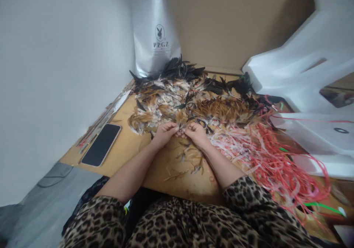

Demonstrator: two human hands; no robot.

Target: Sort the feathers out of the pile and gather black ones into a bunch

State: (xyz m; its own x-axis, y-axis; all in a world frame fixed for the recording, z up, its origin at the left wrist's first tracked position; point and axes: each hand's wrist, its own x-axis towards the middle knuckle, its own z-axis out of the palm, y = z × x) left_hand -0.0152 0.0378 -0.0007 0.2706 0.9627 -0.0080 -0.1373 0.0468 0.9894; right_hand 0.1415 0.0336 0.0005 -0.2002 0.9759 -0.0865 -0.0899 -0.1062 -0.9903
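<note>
A wide heap of brown, white and black feathers (190, 100) covers the far half of a wooden table (129, 152). My left hand (165, 131) and my right hand (195, 131) meet at the heap's near edge, fingers curled and pinched together. Between the fingertips they pinch a small bunch of feathers (181, 125). A few loose feathers (188, 159) lie on the wood between my forearms. My sleeves and lap are in leopard print.
A black phone (101, 145) lies face up at the table's left, beside thin sticks (102, 121) along the wall. A tangle of red and white plastic strips (265, 156) spreads on the right. A white bag (155, 30) stands behind; white plastic sheets (309, 74) lie at right.
</note>
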